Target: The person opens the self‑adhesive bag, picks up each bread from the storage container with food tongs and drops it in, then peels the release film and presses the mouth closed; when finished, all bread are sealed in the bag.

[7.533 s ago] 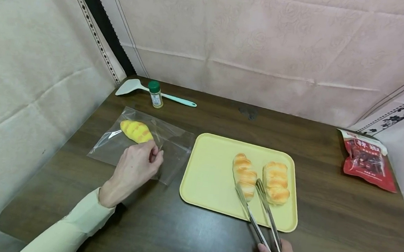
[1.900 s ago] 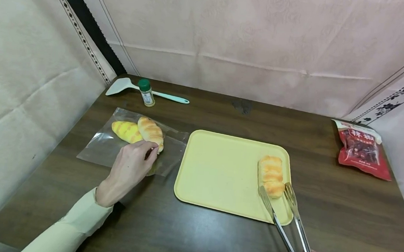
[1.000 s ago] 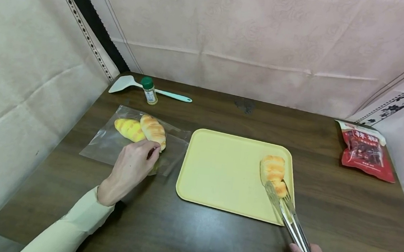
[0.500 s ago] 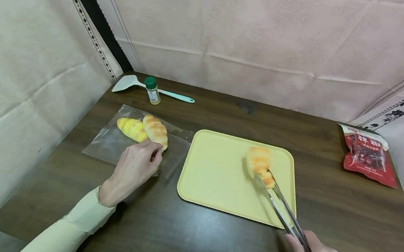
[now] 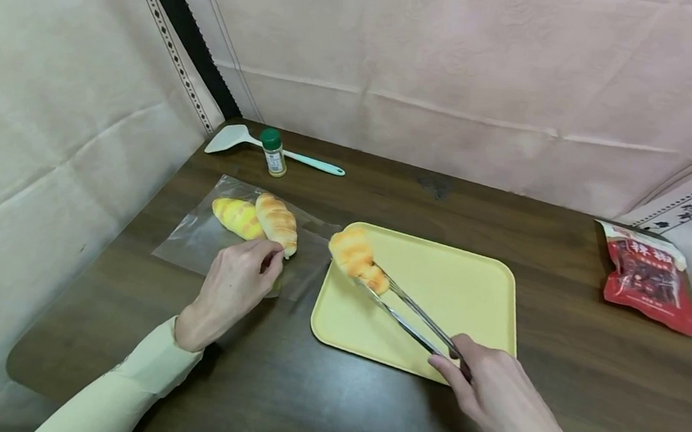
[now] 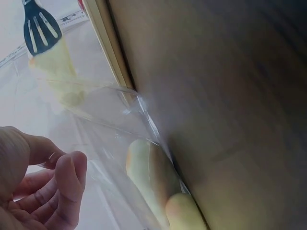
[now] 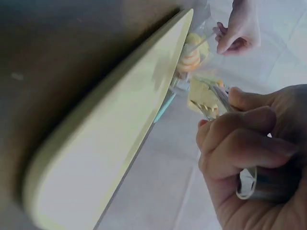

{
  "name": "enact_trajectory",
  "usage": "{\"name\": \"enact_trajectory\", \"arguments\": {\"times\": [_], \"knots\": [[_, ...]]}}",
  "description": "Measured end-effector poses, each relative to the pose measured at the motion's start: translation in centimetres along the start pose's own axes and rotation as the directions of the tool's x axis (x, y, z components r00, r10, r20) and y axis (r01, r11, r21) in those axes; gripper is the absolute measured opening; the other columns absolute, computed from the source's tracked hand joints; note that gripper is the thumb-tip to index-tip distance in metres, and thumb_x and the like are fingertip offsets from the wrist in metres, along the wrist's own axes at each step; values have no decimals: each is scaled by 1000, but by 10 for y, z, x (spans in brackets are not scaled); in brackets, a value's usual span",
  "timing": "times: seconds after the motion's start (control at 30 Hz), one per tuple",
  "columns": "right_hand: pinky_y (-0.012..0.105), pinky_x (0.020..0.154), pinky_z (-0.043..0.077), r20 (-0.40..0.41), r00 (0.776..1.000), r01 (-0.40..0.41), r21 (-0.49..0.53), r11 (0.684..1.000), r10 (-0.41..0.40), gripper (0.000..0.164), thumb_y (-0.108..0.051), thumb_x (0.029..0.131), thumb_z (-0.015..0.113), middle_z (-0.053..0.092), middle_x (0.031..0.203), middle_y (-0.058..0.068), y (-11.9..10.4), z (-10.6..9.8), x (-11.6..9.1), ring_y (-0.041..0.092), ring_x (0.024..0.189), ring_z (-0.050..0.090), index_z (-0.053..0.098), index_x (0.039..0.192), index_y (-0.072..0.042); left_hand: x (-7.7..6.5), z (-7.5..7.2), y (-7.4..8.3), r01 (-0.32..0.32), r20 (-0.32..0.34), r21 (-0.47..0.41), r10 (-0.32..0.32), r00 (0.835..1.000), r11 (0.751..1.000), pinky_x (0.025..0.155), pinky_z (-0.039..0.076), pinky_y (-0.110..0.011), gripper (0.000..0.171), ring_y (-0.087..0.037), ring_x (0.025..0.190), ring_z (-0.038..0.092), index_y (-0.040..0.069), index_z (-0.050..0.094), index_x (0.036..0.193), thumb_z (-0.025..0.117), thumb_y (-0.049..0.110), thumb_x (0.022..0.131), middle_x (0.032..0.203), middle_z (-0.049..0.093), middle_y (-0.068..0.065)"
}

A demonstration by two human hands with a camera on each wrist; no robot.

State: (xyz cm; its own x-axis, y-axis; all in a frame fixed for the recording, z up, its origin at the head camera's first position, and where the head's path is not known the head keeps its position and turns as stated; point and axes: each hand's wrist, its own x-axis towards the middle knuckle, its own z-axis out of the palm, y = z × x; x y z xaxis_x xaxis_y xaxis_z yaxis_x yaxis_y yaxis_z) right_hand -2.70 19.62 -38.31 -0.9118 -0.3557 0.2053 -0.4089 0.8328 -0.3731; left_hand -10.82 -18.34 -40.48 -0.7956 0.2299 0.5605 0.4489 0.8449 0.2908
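Observation:
My left hand (image 5: 238, 282) pinches the edge of a clear plastic bag (image 5: 189, 247), holding its mouth up. Inside the bag lie a yellow striped bread roll (image 5: 237, 217) and a golden-brown bread roll (image 5: 275, 220), side by side. My right hand (image 5: 498, 387) grips metal tongs (image 5: 418, 312), whose tips clamp one end of another golden ridged bread roll (image 5: 351, 249). That roll hangs over the left edge of the yellow tray (image 5: 469, 295), close to the bag's mouth. In the left wrist view, a slotted tongs tip (image 6: 42, 33) shows against the held roll.
Behind the bag, a green-capped spice bottle (image 5: 274, 155) stands in front of a pale turquoise spatula (image 5: 319, 165). A red snack packet (image 5: 649, 280) lies at the far right. Cloth walls (image 5: 456, 81) close off the table's back and sides.
The golden-brown roll went from the tray into the bag. Then the tongs clamped the last roll, lifted it and carried it left across the tray. My left hand stayed at the bag.

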Motion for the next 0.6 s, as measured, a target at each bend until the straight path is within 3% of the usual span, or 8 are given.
{"name": "enact_trajectory", "arguments": {"times": [0.2,0.33,0.6], "knots": [[18,51,25,144,987,64,28,998,-68,40,-36,101,78,30,61,-15,-12,2,32,-2,53,26,48,78,-22,0,0,2,-25,-22,-11,25,999,1000,56,58,-36,4,-18,60,66,-2,77,93,77,-6,91,79,75,-12],[18,51,24,189,971,128,93,987,-144,40,-35,103,76,31,61,-16,-18,7,48,-2,54,25,48,78,-21,1,0,3,-46,-37,-14,45,998,999,57,61,-39,6,-22,64,72,-3,77,96,76,-6,92,83,78,-14],[20,51,28,259,941,186,143,972,-218,37,-35,105,72,36,60,-14,-23,11,80,-2,54,30,51,81,-18,1,-5,4,-65,-68,40,67,995,997,54,58,-38,5,-22,62,69,-4,76,96,76,-7,92,80,75,-14]]}}
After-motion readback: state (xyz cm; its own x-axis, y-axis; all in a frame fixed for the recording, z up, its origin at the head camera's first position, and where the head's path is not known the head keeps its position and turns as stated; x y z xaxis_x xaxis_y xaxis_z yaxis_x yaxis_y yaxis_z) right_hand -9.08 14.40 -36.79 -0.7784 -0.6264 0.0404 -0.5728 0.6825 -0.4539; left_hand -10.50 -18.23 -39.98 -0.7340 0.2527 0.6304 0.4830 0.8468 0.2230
